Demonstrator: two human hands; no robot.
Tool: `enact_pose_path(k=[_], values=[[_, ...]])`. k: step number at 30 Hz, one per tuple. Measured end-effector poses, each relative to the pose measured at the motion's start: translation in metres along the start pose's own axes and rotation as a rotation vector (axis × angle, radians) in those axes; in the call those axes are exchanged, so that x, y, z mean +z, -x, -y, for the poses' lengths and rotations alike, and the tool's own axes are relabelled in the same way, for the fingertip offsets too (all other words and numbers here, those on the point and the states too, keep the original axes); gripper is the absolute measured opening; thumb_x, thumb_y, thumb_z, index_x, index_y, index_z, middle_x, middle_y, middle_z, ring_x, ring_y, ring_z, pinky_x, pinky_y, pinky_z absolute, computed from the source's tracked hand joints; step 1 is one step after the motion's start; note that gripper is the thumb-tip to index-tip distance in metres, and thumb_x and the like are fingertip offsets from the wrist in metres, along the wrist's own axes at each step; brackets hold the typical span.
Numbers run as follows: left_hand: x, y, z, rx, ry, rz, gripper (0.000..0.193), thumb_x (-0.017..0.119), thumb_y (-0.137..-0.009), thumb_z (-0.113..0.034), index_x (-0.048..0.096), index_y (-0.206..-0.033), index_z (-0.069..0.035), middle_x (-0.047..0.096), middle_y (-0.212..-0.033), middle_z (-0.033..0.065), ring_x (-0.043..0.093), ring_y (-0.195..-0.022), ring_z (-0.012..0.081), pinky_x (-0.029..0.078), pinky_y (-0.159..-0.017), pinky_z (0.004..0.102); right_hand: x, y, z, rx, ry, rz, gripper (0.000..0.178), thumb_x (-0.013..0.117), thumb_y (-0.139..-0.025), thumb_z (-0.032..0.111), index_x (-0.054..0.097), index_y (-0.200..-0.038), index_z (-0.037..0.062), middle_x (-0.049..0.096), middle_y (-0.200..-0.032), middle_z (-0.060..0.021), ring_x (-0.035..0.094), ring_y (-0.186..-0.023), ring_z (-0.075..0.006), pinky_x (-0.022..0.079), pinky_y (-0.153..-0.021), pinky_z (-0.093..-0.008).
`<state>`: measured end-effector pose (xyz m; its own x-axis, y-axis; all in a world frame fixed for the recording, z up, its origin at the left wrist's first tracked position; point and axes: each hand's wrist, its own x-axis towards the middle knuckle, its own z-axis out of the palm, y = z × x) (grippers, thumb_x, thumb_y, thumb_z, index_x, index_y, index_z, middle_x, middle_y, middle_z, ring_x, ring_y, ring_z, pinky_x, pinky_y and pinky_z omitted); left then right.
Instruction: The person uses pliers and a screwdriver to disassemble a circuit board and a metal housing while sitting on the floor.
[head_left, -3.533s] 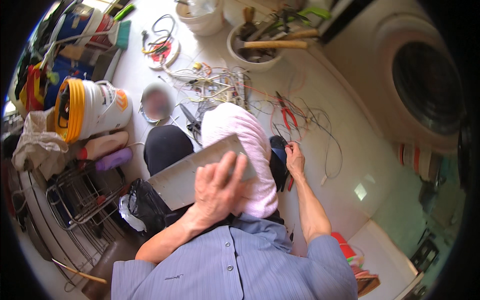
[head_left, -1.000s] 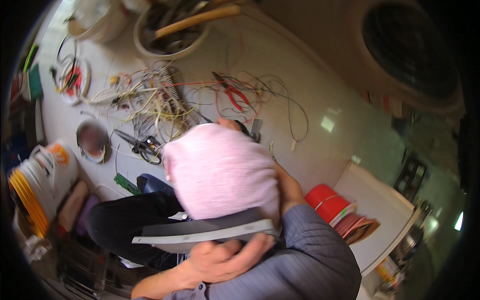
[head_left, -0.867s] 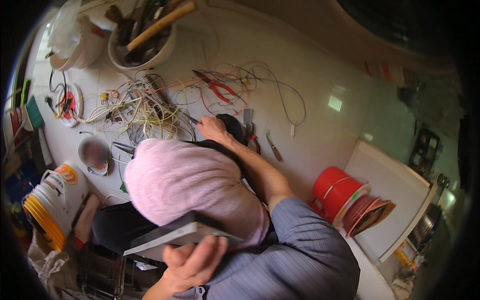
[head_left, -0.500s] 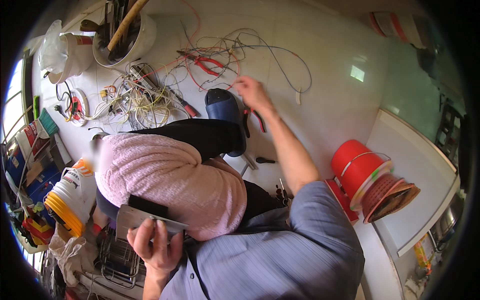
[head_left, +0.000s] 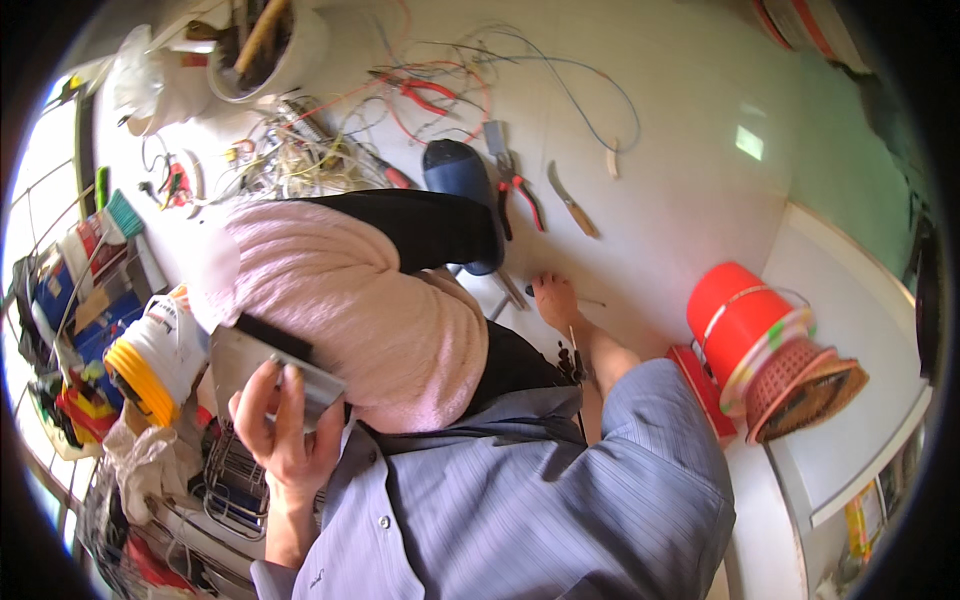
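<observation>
My left hand (head_left: 290, 430) grips a flat grey metal piece (head_left: 235, 355) with a long black strip along it, fingers over its near side. It is held against the pink towel (head_left: 370, 310) draped over my lap and leg. On the floor beyond my knee, my right hand (head_left: 556, 302) is closed over a screwdriver (head_left: 594, 301); its dark handle end shows at the fingers and its thin shaft sticks out on the far side. Ahead of that hand lie red-and-black pliers (head_left: 522, 187) with a broad jaw and a curved knife (head_left: 575, 207) with a wooden handle.
Red-handled pliers (head_left: 425, 97) lie among tangled wires (head_left: 480, 60). A heap of cables (head_left: 300, 155) and a tool bucket (head_left: 310, 50) stand at the far left. To the right are a red bucket (head_left: 735, 300) and a woven basket (head_left: 800, 395). A white-and-yellow bucket (head_left: 165, 345) is at my left.
My right hand has come back from the wires to the screwdriver beside my leg. The curved knife has come into sight where my forearm was. My left hand still holds the metal piece.
</observation>
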<state>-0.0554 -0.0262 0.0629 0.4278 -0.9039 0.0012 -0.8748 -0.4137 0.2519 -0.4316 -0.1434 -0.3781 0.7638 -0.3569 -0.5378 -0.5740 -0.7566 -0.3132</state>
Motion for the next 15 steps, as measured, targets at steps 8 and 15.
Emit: enact_pose_path(k=[8, 15], values=[[-0.012, -0.014, 0.007, -0.068, -0.006, 0.007, 0.075, 0.092, -0.063, -0.031, 0.069, -0.133, -0.019, 0.035, -0.16, 0.0294, 0.039, -0.143, 0.0468, 0.02, -0.12, 0.0606, -0.056, -0.032, -0.019, 0.165, -0.376, 0.026, 0.03, 0.057, -0.089, 0.012, 0.062, -0.119, 0.0092, 0.07, -0.1, -0.0238, 0.069, -0.092, -0.0456, 0.055, -0.08, -0.0553], [0.005, -0.013, 0.041, -0.088, 0.059, -0.057, 0.079, 0.092, -0.061, -0.039, 0.066, -0.135, -0.032, 0.032, -0.164, 0.0207, 0.025, -0.152, 0.0457, 0.021, -0.119, 0.0629, -0.272, -0.118, 0.009, 0.012, -0.415, -0.406, 0.038, 0.069, -0.089, 0.017, 0.058, -0.124, 0.0092, 0.067, -0.091, -0.0206, 0.068, -0.082, -0.0393, 0.054, -0.077, -0.0477]])
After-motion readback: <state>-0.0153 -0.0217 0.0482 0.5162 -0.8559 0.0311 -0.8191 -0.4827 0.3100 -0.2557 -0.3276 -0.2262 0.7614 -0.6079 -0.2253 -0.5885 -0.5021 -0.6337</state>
